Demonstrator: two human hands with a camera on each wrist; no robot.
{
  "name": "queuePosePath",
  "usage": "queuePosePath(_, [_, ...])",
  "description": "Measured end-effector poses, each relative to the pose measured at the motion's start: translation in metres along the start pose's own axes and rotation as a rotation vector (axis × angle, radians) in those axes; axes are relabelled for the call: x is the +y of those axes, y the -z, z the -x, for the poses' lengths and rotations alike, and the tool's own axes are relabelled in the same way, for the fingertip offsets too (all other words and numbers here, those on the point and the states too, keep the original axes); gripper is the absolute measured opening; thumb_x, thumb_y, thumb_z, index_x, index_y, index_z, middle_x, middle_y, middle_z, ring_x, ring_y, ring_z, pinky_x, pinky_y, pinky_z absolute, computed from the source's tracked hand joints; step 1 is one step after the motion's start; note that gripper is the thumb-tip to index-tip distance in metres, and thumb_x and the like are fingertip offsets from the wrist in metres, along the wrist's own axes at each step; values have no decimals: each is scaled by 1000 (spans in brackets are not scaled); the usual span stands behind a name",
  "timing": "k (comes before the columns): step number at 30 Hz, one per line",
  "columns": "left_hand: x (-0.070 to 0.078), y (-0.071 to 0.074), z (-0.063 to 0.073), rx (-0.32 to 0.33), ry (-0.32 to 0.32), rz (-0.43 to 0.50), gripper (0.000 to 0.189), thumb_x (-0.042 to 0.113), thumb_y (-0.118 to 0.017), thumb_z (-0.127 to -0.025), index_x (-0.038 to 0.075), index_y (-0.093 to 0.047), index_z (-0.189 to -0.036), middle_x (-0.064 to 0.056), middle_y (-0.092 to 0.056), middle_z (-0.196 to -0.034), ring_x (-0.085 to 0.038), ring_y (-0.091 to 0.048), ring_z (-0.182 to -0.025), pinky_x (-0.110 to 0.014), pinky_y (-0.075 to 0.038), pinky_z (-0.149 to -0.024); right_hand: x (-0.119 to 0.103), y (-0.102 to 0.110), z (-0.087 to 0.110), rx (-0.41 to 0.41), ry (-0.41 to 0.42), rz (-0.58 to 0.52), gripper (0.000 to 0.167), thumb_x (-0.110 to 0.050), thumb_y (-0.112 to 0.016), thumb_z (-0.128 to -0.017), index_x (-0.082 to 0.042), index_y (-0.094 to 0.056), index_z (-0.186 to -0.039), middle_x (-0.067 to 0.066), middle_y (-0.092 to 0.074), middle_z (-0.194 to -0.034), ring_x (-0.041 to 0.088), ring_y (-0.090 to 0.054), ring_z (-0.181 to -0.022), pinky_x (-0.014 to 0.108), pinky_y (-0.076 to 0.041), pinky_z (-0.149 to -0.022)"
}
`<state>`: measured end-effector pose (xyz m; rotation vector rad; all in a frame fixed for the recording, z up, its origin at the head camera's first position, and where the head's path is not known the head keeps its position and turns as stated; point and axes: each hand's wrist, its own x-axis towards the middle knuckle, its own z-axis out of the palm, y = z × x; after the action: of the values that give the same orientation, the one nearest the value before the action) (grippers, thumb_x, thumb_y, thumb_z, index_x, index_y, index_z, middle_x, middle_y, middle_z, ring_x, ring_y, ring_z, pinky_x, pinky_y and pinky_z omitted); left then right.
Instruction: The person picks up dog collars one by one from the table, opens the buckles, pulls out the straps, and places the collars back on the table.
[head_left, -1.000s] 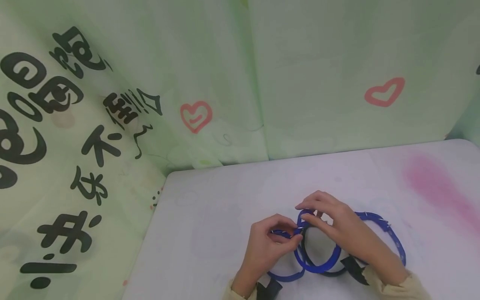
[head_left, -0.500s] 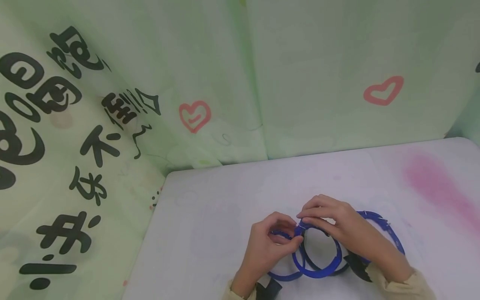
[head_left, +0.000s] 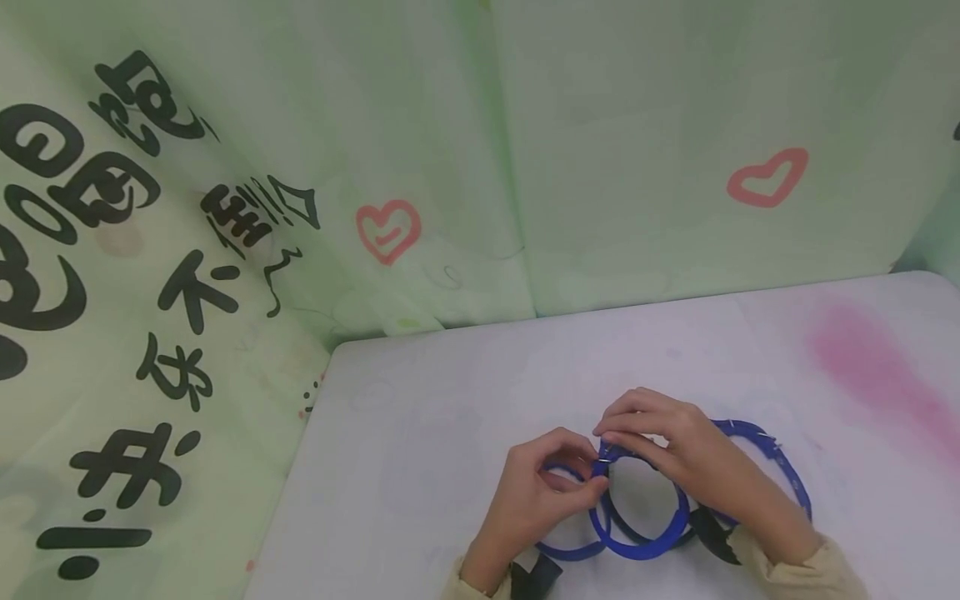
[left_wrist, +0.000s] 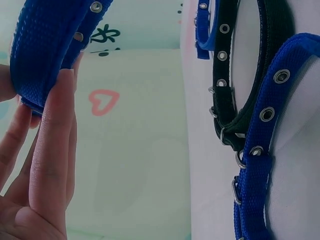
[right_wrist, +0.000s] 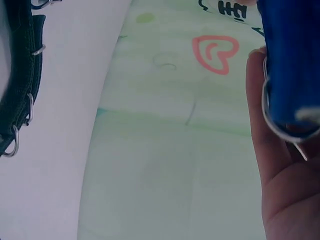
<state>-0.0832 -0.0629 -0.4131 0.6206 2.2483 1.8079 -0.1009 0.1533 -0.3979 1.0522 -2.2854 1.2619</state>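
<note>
Both hands hold a blue collar [head_left: 647, 550], fastened into a ring with metal hardware at its top left. My left hand [head_left: 536, 483] pinches it between thumb and fingers by that hardware. The fingers and thumb of my right hand [head_left: 678, 433] grip its upper edge. In the left wrist view the held blue strap [left_wrist: 40, 47] shows small metal eyelets. A metal loop hangs by the right fingers [right_wrist: 256, 90] in the right wrist view. Behind the held ring lies a black collar [left_wrist: 221, 70] with eyelets and metal rings.
Another blue collar [left_wrist: 267, 115] lies on the white table [head_left: 390, 433] at left, partly behind the left hand. To the right lies a further blue collar [head_left: 787, 475], partly behind the right forearm. Black straps circle both wrists. A green printed curtain [head_left: 622, 125] hangs behind the table.
A small loop of strap standing up at the top of the held collar has flattened into the ring. My right hand has come slightly lower; my left hand has barely moved.
</note>
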Motion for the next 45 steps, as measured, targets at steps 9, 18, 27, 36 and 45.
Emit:
queuePosePath(9, [-4,-9,0,-8,-41,-15,13,15,-77,-87,10,-69,-96,-3,-71,-93,-1,-68,-84,-24,-60,-68,-7,-1,-3,140,-178,25,28,9,-70,-85,-16,-74,-98,-9,-67,-94,4,-62,-68,13,-54,-62])
queuePosePath(18, [-8,-9,1,43,-42,15,22,13,-79,-85,12,-64,-101,-4,-71,-97,-2,-68,-83,-25,-61,-67,-6,0,-4,107,-198,30,28,5,-70,-88,-18,-70,-103,-10,-66,-98,2,-65,-76,20,-59,-68])
queuePosePath(27, [-15,-6,-5,50,92,204,23,22,-70,-94,8,-67,-112,-11,-73,-100,-10,-71,-81,-30,-62,-66,-6,-3,-4,112,-134,-24,36,8,-69,-87,-21,-68,-108,-8,-66,-101,3,-64,-84,16,-58,-71])
queuePosePath(36, [-14,-4,-7,30,318,292,29,32,-68,-95,10,-71,-114,-8,-76,-102,-16,-71,-86,-31,-61,-74,-8,-7,-5,87,-97,-9,39,8,-71,-85,-22,-67,-108,-10,-65,-103,5,-64,-90,14,-56,-78])
queuePosePath(45, [-14,-3,-6,-105,393,314,33,33,-68,-95,4,-74,-110,-15,-76,-99,-26,-72,-92,-33,-61,-79,-7,-9,-4,55,-74,-43,35,6,-69,-88,-21,-65,-109,-14,-63,-105,6,-65,-92,20,-59,-79])
